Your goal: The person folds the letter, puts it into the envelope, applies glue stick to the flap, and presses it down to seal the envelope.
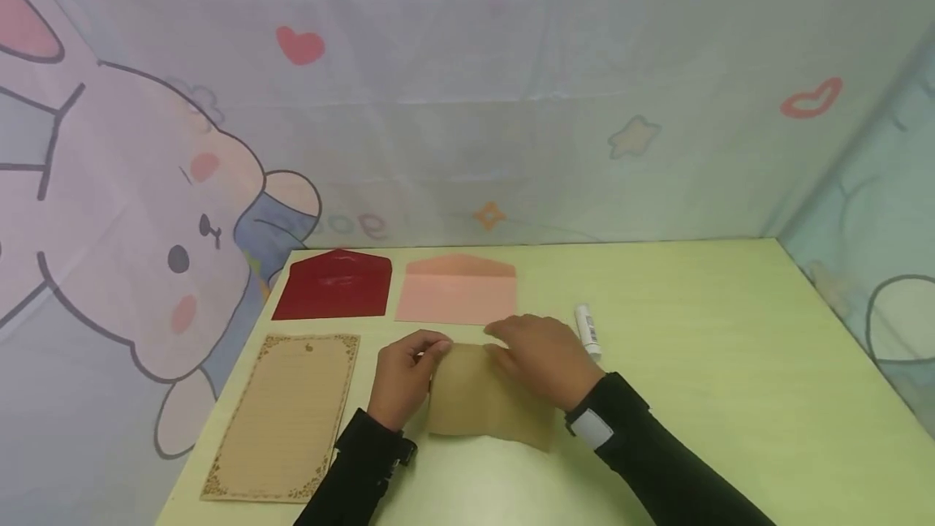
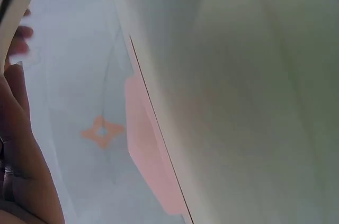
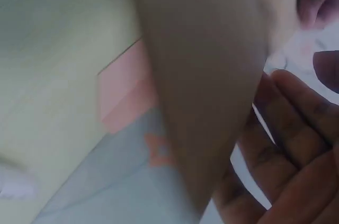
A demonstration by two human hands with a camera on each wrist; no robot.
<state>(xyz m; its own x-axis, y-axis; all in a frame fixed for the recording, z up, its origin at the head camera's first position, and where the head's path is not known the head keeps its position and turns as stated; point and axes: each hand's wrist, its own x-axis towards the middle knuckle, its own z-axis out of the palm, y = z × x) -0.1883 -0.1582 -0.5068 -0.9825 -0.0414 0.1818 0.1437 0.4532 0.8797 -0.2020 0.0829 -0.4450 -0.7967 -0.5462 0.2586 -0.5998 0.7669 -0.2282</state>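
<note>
A tan sheet of paper (image 1: 467,396), creased down its middle, is held up over the table in front of me. My left hand (image 1: 403,380) pinches its top left corner between thumb and fingers. At its upper right edge is my right hand (image 1: 549,357), thumb and index finger apart. Seen from the right wrist, the fingers (image 3: 280,128) of that hand reach along the edge of the paper (image 3: 206,75), fairly straight, with the thumb separate. The left wrist view catches only part of my left hand (image 2: 26,166) at its edge.
A lined letter sheet (image 1: 285,420) with an ornate border lies at left. Behind it are a dark red envelope (image 1: 336,291) and a pink envelope (image 1: 457,299), flaps raised. A white glue stick (image 1: 587,329) lies right of my right hand. A printed cloth (image 1: 467,120) hangs behind the table.
</note>
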